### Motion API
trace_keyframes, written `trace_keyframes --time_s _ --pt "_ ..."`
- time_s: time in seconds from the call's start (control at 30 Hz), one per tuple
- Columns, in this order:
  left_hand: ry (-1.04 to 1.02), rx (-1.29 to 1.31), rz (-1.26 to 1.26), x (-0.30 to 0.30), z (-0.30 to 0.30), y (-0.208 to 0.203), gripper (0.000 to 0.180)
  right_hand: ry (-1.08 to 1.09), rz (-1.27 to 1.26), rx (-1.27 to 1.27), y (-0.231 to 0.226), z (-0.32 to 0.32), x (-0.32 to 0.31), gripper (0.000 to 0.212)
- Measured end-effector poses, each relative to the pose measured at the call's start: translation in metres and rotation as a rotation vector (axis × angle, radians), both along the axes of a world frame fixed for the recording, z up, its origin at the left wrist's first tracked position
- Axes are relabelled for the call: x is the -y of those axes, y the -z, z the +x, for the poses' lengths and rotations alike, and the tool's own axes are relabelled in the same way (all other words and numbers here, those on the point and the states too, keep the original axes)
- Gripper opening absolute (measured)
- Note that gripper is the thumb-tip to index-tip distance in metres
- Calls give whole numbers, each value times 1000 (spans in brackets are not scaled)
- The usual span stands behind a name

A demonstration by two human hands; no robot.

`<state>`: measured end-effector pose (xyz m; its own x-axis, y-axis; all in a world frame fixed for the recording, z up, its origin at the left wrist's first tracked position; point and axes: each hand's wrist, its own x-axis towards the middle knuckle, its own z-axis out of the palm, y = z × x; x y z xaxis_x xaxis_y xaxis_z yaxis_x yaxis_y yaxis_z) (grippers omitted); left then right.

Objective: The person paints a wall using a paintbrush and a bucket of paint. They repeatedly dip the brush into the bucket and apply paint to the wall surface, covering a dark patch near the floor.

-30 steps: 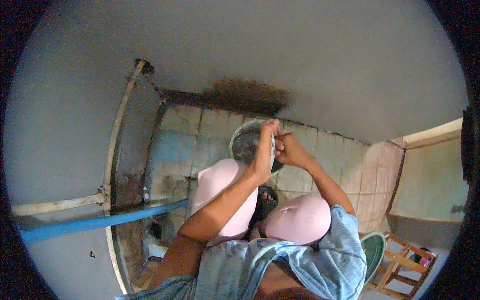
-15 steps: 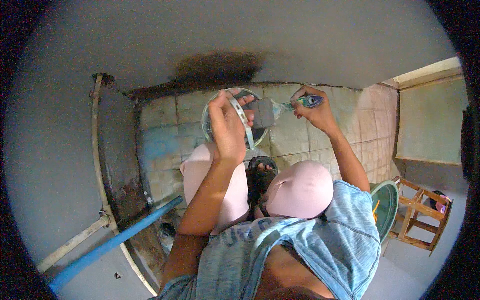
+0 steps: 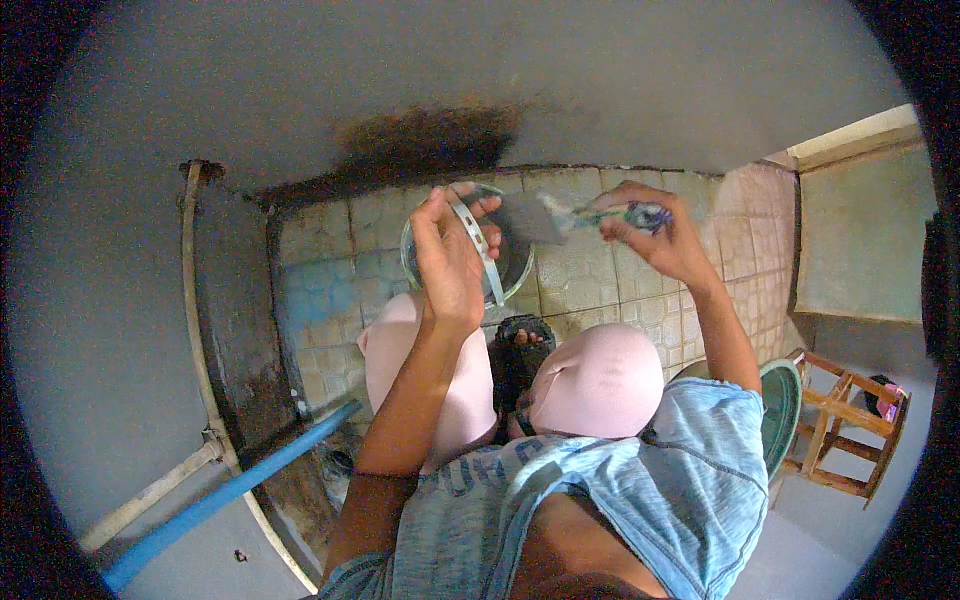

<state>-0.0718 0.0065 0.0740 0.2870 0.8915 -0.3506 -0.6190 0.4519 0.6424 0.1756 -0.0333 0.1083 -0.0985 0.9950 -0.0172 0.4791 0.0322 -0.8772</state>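
My left hand point(image 3: 448, 265) has its fingers curled round a pale strip-like handle point(image 3: 484, 258) with small slots. Below it is a round bucket point(image 3: 408, 250) with a light rim and a dark grey inside. My right hand point(image 3: 660, 235) grips a paintbrush point(image 3: 533, 218) by its colourful handle. The brush's wide bristle end is coated grey and reaches left over the bucket's right side. Motion blurs the brush. How much paint lies in the bucket is partly hidden by my left hand.
A grey wall point(image 3: 620, 90) with a dark stain rises ahead of the tiled floor point(image 3: 580, 275). At the left are a blue pipe point(image 3: 240, 490) and a pale pipe point(image 3: 190, 270). A green basin point(image 3: 783, 415) and a wooden frame stool point(image 3: 850, 410) stand at the right.
My right hand has moved a little to the right and slightly down, and the brush has tilted and shifted with it. My left hand has barely moved.
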Motion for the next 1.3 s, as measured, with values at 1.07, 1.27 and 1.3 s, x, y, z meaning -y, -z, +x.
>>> trace_keyframes --time_s 1.07,1.27,1.3 --pt "-5 23 -30 -3 -7 0 59 234 -230 -570 90 5 0 21" --pt "-73 109 -25 -3 -24 -16 63 417 -232 -805 123 25 23 33" --pt "-84 147 -25 -4 -31 -17 63 443 -220 -888 134 30 27 36"
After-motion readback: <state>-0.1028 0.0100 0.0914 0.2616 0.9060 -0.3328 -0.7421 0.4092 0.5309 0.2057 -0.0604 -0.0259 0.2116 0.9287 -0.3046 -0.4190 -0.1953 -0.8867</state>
